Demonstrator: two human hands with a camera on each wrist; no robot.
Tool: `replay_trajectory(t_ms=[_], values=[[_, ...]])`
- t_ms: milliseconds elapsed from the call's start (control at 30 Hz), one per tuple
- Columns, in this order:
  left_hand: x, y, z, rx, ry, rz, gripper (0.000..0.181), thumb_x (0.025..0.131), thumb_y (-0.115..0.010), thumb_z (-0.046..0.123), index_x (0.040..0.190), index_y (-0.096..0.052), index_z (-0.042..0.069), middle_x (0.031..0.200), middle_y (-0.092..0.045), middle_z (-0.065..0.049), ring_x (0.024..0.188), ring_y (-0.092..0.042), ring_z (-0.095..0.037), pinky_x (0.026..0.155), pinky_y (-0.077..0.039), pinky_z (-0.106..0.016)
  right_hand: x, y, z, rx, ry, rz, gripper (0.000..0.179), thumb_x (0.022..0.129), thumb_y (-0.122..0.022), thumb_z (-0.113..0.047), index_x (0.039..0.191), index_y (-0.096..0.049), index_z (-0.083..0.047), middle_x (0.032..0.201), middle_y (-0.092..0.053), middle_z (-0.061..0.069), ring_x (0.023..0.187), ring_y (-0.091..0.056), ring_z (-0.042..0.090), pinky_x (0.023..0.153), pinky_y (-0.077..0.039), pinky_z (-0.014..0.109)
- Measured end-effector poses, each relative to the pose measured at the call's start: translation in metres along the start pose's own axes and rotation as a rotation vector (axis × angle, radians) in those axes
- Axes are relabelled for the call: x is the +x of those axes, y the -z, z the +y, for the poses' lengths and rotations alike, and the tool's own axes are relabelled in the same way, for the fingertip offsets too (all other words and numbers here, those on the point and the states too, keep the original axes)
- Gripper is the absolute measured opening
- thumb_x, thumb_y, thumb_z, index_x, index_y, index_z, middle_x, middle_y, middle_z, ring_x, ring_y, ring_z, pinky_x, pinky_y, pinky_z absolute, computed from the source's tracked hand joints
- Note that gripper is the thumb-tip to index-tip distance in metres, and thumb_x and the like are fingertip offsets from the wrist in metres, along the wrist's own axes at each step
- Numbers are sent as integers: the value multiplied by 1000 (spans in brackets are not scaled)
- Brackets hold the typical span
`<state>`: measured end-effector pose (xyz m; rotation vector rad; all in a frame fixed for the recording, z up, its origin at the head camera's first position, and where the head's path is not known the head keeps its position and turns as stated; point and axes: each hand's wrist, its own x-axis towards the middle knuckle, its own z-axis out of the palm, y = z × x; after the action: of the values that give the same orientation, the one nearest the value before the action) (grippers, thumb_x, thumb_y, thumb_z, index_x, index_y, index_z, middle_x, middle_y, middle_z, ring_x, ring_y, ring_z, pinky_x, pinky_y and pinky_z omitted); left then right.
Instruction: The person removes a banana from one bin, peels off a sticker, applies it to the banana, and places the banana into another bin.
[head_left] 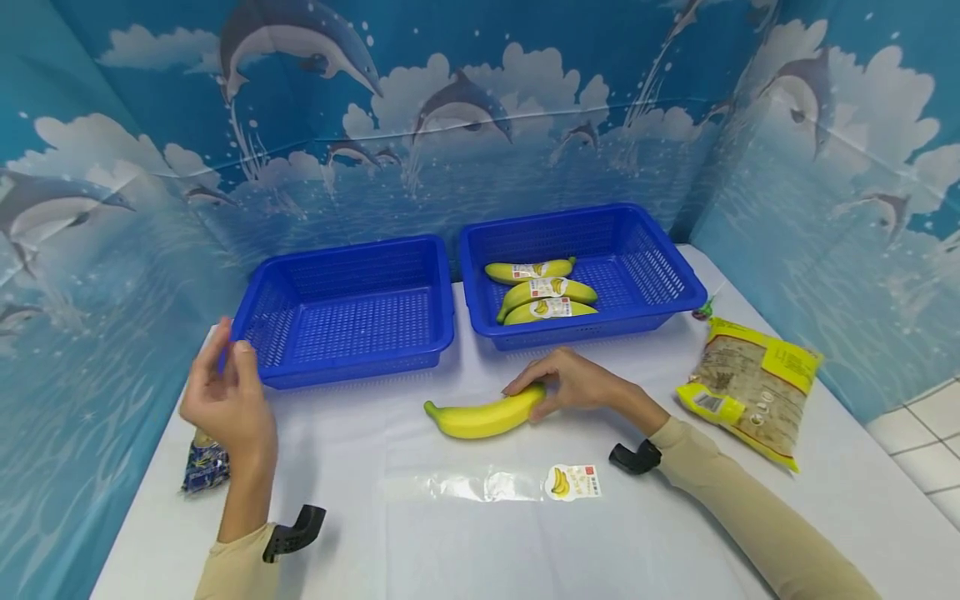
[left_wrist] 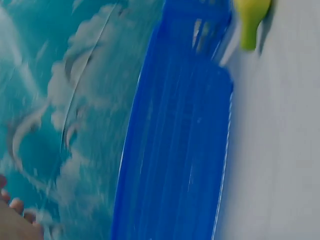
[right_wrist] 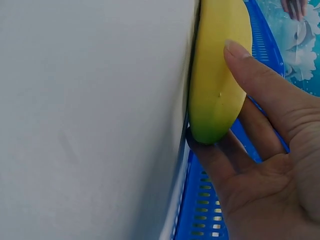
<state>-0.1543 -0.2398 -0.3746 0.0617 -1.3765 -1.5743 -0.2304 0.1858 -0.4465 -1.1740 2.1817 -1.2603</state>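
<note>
A yellow banana (head_left: 480,419) with green ends lies on the white tabletop. My right hand (head_left: 573,382) grips its right end; in the right wrist view the thumb lies along one side of the banana (right_wrist: 220,75) and fingers reach under its tip. My left hand (head_left: 234,400) is raised by the front left corner of the left blue basket (head_left: 352,362), fingers loosely bent and holding nothing. In front of the banana lies a clear plastic strip (head_left: 472,485) with a banana-printed label (head_left: 573,482) at its right end.
The right blue basket (head_left: 592,331) holds three labelled bananas (head_left: 577,292). A yellow-and-clear bag (head_left: 753,387) lies at the right, beside a small green-and-purple item (head_left: 703,312). Behind the left forearm is a dark blue packet (head_left: 205,467). A dolphin-print curtain (head_left: 465,183) encloses the table's back and sides.
</note>
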Motion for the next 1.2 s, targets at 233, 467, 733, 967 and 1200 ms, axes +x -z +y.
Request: replay_trajectory(t_ms=[233,467,733,967,1200], values=[[-65,-28,13,-188,-10,-695,22,94,-64,-23,115,-67,-23,123,-74,-29,119,-74,-29,107,-57,-38,-2,2,0,-14,-6,2,44,82,-95,-9,124,-81,-8,125,-79,1,122,-73,20,108,-56,37],[-121,-43,17,-213,248,-1187,25,97,-70,-13,122,-73,-8,124,-76,-23,116,-75,-30,99,-61,-46,-3,5,0,-25,12,9,45,83,-95,-12,125,-80,-5,127,-79,6,123,-72,27,110,-55,44],[-173,-57,14,-103,375,-1466,33,97,-80,4,130,-75,1,131,-76,-10,125,-70,-22,100,-61,-42,-3,5,4,-39,33,8,46,82,-96,-12,125,-80,-6,125,-79,5,122,-72,26,110,-55,43],[-199,-65,12,211,131,-1490,39,91,-87,7,128,-76,5,130,-76,-1,125,-67,-15,105,-56,-28,-3,5,6,-44,35,6,48,81,-97,-14,126,-80,-6,126,-79,4,122,-72,25,110,-55,41],[-206,-69,15,457,102,-1509,43,89,-89,9,129,-74,8,127,-71,2,118,-63,-11,106,-53,-29,-4,5,5,-52,17,1,49,82,-97,-14,127,-79,-6,126,-79,4,123,-72,26,111,-54,42]])
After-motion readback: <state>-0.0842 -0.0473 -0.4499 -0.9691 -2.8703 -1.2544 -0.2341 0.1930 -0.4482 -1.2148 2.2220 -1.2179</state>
